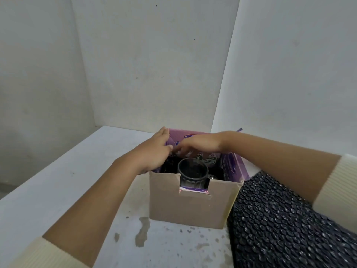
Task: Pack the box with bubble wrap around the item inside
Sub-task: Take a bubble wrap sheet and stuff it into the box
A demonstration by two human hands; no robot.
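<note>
Black bubble wrap (pixel 170 164) is pinched by both the left hand (pixel 154 151) and right hand (pixel 199 144); shoving harder could topple the glass mug (pixel 192 172) in the box (pixel 185 206).

We're looking at pale grey-white walls (pixel 144 64) meeting in corners behind a white desk (pixel 81 171). Flat, even light, and the desk's near edge shows brownish stains (pixel 143 231) and chipped specks. A strip of floor (pixel 3 190) darkens at far left.
</note>
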